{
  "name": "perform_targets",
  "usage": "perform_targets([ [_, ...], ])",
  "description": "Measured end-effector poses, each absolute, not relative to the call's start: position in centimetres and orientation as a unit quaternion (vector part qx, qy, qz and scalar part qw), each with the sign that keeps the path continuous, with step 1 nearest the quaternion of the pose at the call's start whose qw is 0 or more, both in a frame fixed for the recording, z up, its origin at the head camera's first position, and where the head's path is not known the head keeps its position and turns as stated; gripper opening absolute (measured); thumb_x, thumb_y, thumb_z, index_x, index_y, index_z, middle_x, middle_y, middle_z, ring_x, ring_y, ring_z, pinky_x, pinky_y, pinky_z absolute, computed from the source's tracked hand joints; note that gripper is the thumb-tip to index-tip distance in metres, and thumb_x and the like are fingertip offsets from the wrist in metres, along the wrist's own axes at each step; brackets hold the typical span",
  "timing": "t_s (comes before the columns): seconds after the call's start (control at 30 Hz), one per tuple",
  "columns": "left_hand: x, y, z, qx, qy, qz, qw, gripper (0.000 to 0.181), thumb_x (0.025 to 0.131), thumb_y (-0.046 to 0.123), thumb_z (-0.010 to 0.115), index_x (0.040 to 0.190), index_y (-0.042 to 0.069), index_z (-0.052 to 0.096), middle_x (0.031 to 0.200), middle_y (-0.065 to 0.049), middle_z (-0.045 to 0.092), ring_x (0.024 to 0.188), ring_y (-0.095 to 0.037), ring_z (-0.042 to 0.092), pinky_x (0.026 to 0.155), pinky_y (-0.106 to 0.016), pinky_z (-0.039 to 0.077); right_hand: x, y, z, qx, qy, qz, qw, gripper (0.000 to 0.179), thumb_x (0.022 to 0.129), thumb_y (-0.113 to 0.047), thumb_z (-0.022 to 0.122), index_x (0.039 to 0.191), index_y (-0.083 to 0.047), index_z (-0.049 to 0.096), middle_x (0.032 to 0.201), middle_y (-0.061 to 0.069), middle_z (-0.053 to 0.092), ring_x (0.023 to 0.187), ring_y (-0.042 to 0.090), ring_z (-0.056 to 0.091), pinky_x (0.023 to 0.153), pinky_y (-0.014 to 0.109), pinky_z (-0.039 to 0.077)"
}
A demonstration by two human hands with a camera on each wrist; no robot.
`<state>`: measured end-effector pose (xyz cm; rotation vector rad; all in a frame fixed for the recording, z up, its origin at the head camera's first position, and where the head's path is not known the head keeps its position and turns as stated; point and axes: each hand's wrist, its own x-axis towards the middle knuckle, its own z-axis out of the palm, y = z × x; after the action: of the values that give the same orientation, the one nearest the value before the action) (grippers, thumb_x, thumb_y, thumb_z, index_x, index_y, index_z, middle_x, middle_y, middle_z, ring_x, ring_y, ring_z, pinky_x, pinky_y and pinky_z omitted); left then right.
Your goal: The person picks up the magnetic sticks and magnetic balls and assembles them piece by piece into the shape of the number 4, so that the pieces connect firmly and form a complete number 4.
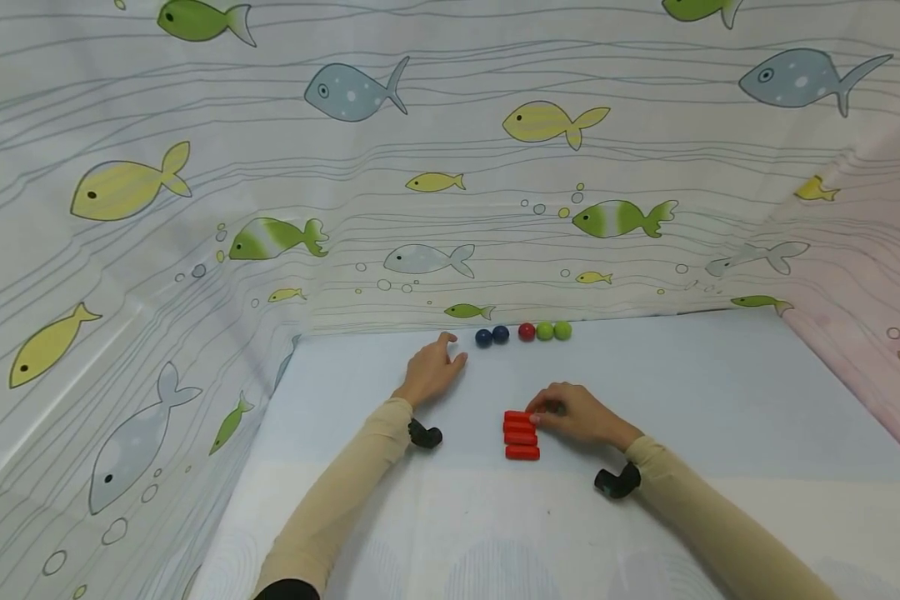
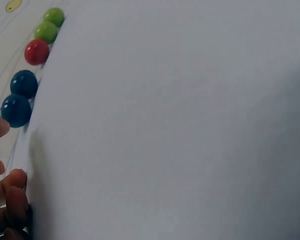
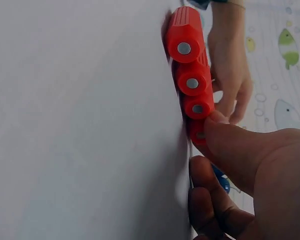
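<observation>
Several red rods [image 1: 521,439] with grey round ends lie in a row on the white tabletop. My right hand [image 1: 581,414] pinches the farthest red rod [image 3: 197,131], thumb at its end and fingertips low by the table; part of that rod is hidden by the thumb. Up by the back edge, my left hand [image 1: 431,367] holds nothing, its fingers spread loosely. Closest to its fingers is a dark blue ball [image 2: 16,110], with a second blue ball [image 2: 24,83] beside it. A small gap separates the left fingertips from the balls in the head view.
Along the tabletop's back edge, a red ball [image 1: 526,332] and two green balls [image 1: 553,331] continue the row right of the blue ones. Fish-patterned cloth [image 1: 375,208] rises behind the white table [image 1: 690,392] and on both sides.
</observation>
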<state>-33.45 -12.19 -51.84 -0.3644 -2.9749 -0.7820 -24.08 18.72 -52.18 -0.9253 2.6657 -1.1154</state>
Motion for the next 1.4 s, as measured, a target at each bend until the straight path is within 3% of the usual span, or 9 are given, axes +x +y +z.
perform_targets([
  [0.4,-34.9,-10.8,-51.7,-0.081,-0.962,-0.26,0.029,0.058,0.103,0.047,0.063,0.146,0.01,0.053,0.091,-0.008,0.073,0.082,-0.026,0.068,0.08,-0.047,0.055,-24.4,18.8,-52.8,-0.303,0.874,-0.376,0.046,0.017,0.1,-0.022,0.075,0.115,-0.014,0.078,0.1,-0.009,0.072,0.091,0.008,0.059,0.082,0.027,0.051],
  [1.07,-36.7,-9.7,-52.5,-0.131,-0.956,-0.255,0.058,0.05,0.101,0.044,0.07,0.142,0.017,0.062,0.082,-0.002,0.073,0.075,-0.02,0.066,0.068,-0.038,0.051,-24.1,18.6,-52.5,-0.283,0.876,-0.386,0.049,0.018,0.101,-0.024,0.074,0.117,-0.018,0.079,0.1,-0.009,0.07,0.09,0.009,0.057,0.082,0.026,0.049],
  [1.4,-36.7,-8.8,-53.0,-0.159,-0.952,-0.252,0.067,0.047,0.099,0.042,0.073,0.14,0.02,0.065,0.074,0.001,0.068,0.066,-0.015,0.058,0.058,-0.03,0.04,-24.1,18.7,-52.4,-0.278,0.874,-0.395,0.055,0.018,0.101,-0.024,0.074,0.116,-0.016,0.079,0.099,-0.007,0.071,0.09,0.009,0.058,0.082,0.027,0.049],
])
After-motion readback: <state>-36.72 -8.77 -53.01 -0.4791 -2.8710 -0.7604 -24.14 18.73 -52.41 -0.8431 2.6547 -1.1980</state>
